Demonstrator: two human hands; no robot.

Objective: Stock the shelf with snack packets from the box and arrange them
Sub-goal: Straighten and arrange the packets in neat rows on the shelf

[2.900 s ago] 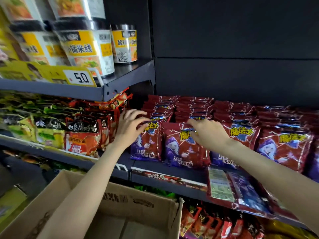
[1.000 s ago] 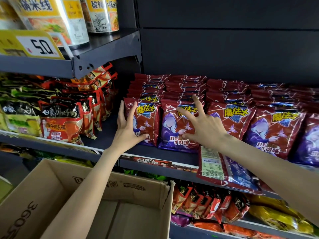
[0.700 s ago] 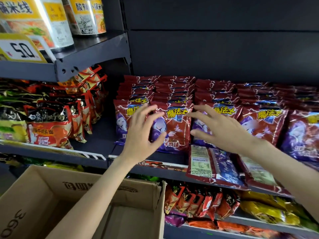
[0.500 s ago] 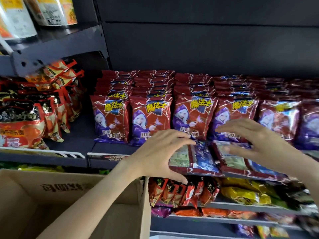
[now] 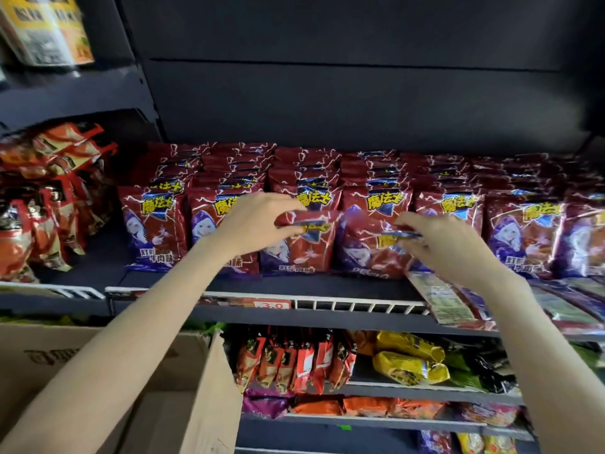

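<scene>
Rows of red and purple snack packets [image 5: 154, 231] stand upright along the dark shelf [image 5: 327, 317]. My left hand [image 5: 252, 224] pinches the top edge of one upright red packet [image 5: 304, 247] at the shelf's front. My right hand [image 5: 445, 244] pinches the top of the neighbouring red packet [image 5: 370, 250] to its right. Below my right wrist, a packet [image 5: 448, 299] lies flat, back side up, over the shelf's front edge. More flat packets [image 5: 569, 306] lie further right. The cardboard box [image 5: 183, 398] is at the bottom left, under my left forearm.
Orange and red noodle packs [image 5: 45, 204] fill the shelf section to the left. A price tag [image 5: 273, 304] sits on the shelf rail. Lower shelves hold small red packs [image 5: 294, 362] and yellow bags [image 5: 406, 358]. Tubs [image 5: 49, 27] stand on the upper left shelf.
Both hands left the leftmost packets and moved right. Two packets that lay flat on the shelf edge now stand upright, each pinched at the top by one hand.
</scene>
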